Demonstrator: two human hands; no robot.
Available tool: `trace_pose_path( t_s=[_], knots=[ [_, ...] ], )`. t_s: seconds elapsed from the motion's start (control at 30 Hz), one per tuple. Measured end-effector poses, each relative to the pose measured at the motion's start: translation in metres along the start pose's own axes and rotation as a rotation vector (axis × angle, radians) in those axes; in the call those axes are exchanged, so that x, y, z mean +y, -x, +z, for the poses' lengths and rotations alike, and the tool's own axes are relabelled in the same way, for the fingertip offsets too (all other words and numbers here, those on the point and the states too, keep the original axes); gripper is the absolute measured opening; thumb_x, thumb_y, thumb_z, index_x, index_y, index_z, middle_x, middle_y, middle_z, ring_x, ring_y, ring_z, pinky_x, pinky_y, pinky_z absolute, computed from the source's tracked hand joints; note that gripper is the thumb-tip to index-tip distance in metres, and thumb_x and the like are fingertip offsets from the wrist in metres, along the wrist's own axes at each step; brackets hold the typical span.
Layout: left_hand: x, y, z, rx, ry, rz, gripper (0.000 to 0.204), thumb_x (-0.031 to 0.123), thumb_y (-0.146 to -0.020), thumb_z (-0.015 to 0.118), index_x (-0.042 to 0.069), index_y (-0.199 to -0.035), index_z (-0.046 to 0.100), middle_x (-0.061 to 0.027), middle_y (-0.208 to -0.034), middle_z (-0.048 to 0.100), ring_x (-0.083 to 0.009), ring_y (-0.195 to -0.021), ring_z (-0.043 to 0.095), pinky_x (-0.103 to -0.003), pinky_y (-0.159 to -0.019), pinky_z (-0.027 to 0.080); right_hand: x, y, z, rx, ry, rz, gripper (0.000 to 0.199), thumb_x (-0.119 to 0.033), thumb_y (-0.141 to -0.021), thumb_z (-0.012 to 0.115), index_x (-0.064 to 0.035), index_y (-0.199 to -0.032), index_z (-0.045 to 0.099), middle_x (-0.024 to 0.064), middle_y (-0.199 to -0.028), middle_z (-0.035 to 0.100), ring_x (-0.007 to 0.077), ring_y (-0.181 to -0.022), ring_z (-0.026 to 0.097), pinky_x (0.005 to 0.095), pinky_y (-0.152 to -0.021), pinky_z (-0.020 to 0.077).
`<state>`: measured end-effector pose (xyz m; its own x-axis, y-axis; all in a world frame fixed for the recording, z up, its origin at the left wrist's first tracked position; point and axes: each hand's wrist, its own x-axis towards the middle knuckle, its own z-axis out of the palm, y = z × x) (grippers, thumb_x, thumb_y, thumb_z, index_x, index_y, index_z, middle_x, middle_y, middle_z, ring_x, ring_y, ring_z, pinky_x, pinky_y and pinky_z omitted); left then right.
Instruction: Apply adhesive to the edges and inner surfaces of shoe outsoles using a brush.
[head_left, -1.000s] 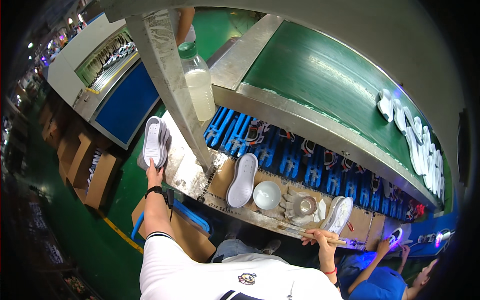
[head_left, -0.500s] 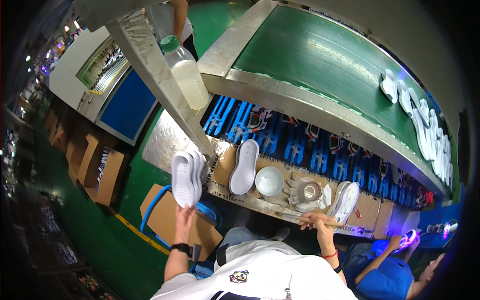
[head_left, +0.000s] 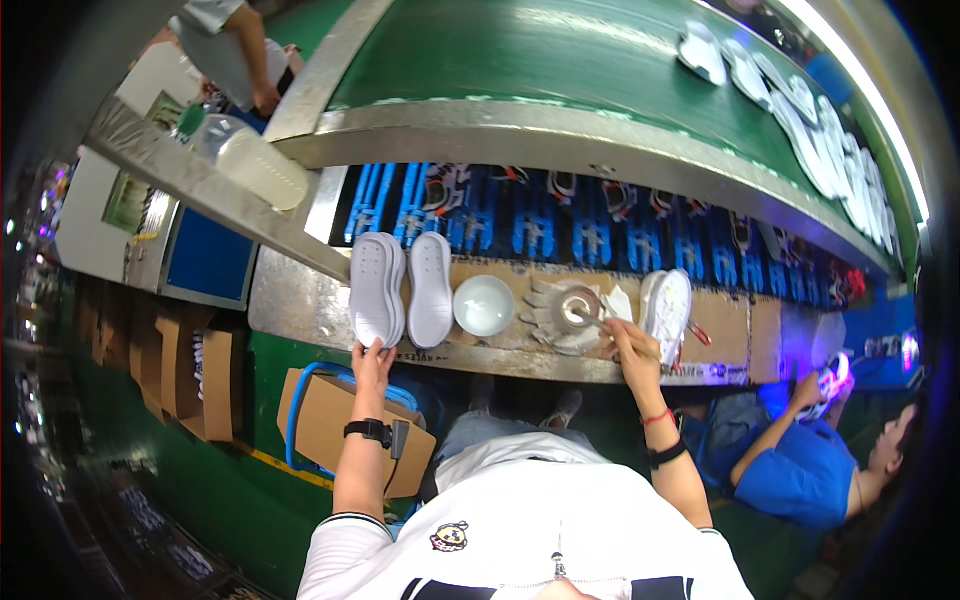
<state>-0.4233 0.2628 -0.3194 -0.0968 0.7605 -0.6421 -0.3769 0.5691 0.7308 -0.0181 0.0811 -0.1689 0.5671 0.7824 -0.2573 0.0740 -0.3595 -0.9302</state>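
My left hand (head_left: 371,366) is closed on the near end of a small stack of white shoe soles (head_left: 372,292) at the ledge's left part. Right beside the stack lies a single white sole (head_left: 430,292). My right hand (head_left: 636,350) grips a thin wooden-handled brush (head_left: 597,321), its tip down in a small round pot (head_left: 580,306) of whitish liquid. That pot sits on a crumpled, stained glove-like cloth (head_left: 545,318). A white bowl (head_left: 484,306) stands between the single sole and the pot. Past my right hand rests another pair of white soles (head_left: 668,308).
Cardboard (head_left: 735,335) covers the ledge. Behind it, blue racks (head_left: 535,235) carry shoe uppers below a green conveyor belt (head_left: 520,60) with white soles. A green-capped bottle (head_left: 255,170) stands back left. A person in blue (head_left: 800,465) works at right; a chair with cardboard (head_left: 345,430) is near left.
My left hand has brought the sole stack rightward onto the ledge beside the single sole. My right hand has moved the brush tip into the pot. The whole view has shifted.
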Motion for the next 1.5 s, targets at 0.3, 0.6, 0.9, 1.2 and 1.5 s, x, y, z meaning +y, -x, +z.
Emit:
trace_pose_path(
  t_s=[0.3,0.6,0.9,1.2,1.5],
  knots=[
    [0.05,-0.051,-0.003,0.084,-0.976,0.544,0.041,0.014,-0.078,0.069,-0.004,-0.111,0.053,-0.0067,-0.087,0.062,-0.0132,-0.072,0.054,-0.029,-0.064,0.045,0.039,-0.02,0.004,-0.021,0.025,0.034,0.025,-0.016,-0.089,0.051,0.0005,-0.103,0.064,0.0094,-0.082,0.068,0.0103,-0.062,0.062,0.022,-0.055,0.0494],
    [0.113,0.011,0.024,-0.281,-0.475,0.029,0.032,0.009,-0.087,0.056,0.001,-0.118,0.05,-0.0068,-0.097,0.061,-0.0169,-0.085,0.062,-0.029,-0.069,0.053,0.04,-0.022,0.001,-0.056,-0.031,0.039,0.025,-0.015,-0.09,0.049,0.0004,-0.105,0.063,0.01,-0.086,0.068,0.0105,-0.067,0.062,0.022,-0.056,0.0501],
    [0.083,0.12,0.127,-0.671,-0.331,-0.023,0.047,-0.004,-0.083,0.054,0.002,-0.126,0.037,-0.0126,-0.116,0.053,-0.0222,-0.1,0.059,-0.034,-0.078,0.055,0.031,-0.015,-0.011,0.012,-0.101,0.081,0.026,-0.012,-0.09,0.047,0.0055,-0.1,0.064,0.0125,-0.08,0.067,0.0107,-0.059,0.059,0.0214,-0.056,0.0484],
    [0.047,0.174,0.216,-0.767,-0.447,0.268,0.043,-0.008,-0.082,0.053,-0.002,-0.122,0.038,-0.0147,-0.106,0.059,-0.0196,-0.093,0.061,-0.029,-0.072,0.056,-0.065,0.035,-0.031,0.003,-0.272,-0.159,0.027,-0.01,-0.091,0.045,0.0087,-0.093,0.064,0.0146,-0.076,0.066,0.014,-0.06,0.06,0.0221,-0.057,0.0475],
    [0.044,0.192,0.24,-0.793,-0.518,0.41,0.035,-0.006,-0.081,0.057,-0.004,-0.113,0.045,-0.0133,-0.101,0.06,-0.0142,-0.088,0.061,-0.024,-0.074,0.051,-0.079,0.04,-0.021,-0.108,-0.17,-0.297,0.022,-0.007,-0.089,0.049,0.0061,-0.09,0.066,0.0131,-0.073,0.067,0.013,-0.058,0.061,0.0216,-0.054,0.0486]
  ],
)
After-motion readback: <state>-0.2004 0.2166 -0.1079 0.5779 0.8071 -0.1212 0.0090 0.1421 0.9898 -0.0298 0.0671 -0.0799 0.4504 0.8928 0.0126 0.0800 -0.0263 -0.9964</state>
